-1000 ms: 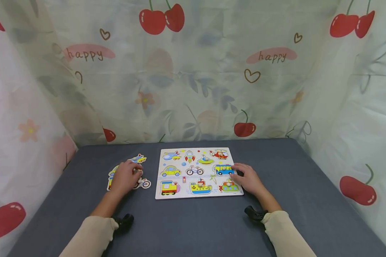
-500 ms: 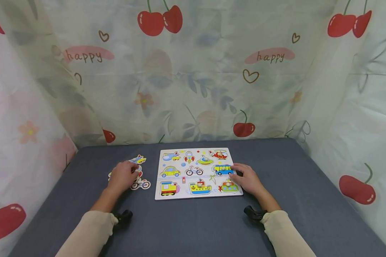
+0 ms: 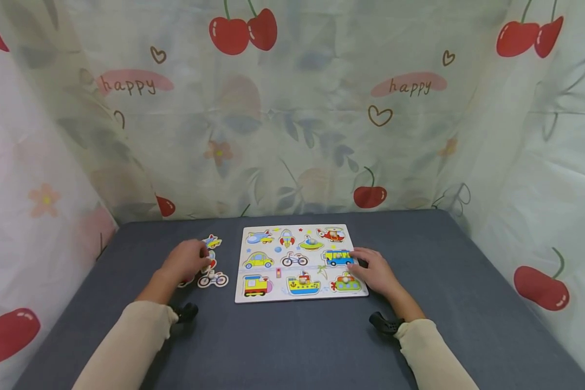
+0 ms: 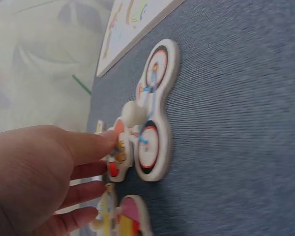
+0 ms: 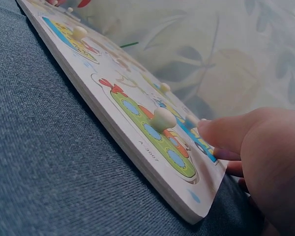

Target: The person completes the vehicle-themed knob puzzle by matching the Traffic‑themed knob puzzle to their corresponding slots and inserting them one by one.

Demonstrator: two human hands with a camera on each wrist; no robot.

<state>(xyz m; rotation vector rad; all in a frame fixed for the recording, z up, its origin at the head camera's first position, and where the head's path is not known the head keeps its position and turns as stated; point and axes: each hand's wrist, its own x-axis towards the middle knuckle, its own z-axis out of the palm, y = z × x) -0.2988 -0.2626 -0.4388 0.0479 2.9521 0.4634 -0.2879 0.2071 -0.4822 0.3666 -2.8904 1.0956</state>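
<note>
My left hand [image 3: 184, 260] is over loose wooden puzzle pieces left of the board. Thumb and fingertips pinch the rocket piece [image 4: 119, 152], whose knob is hidden behind the thumb. The bicycle piece [image 3: 213, 279] lies just in front of it, its knob [image 4: 133, 113] showing. Behind is the airplane piece [image 3: 212, 241]. Under the hand are the train piece [image 4: 132, 216] and a yellow piece [image 4: 105, 211]. My right hand [image 3: 377, 271] rests on the right edge of the puzzle board [image 3: 317, 275], thumb and forefinger beside the bus piece [image 3: 336, 258].
Knobbed pieces sit in the board, among them the submarine piece [image 5: 152, 132] and boat piece [image 3: 304, 284]. Airplane, rocket, car, bicycle and train pictures show no knobs. A grey cloth [image 3: 292, 346] covers the table; a patterned curtain [image 3: 292, 119] stands behind it.
My left hand has shifted slightly left and back, uncovering more of the rocket piece. The bicycle piece has slid a little left. My right hand stays on the board's edge.
</note>
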